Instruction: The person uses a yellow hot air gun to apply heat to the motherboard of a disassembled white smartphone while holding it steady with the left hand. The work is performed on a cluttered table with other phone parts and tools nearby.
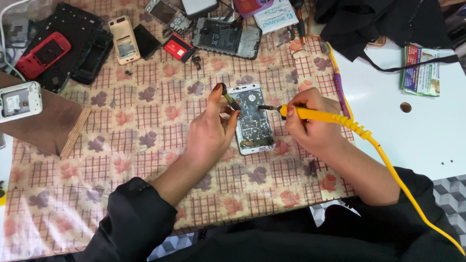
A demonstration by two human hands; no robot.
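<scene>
Two hands working over an opened phone at the middle of the bench.

At nine o'clock a white phone (19, 101) lies partly cut off by the frame edge, and a red phone (42, 54) rests on a dark panel at ten o'clock. Your left hand (209, 128) has its grip closed on a thin dark tool (230, 96), pinched between thumb and fingers; its tip is hidden against the phone's edge. Just to the right lies the opened phone (252, 119), back up on the patterned cloth (121, 145), its inner parts too small to make out. Your right hand (310, 121) grips the yellow soldering iron (320, 115), its dark tip over the phone's upper half; whether it touches you cannot tell. The yellow cord (398, 179) runs off toward five o'clock, out of frame.
</scene>
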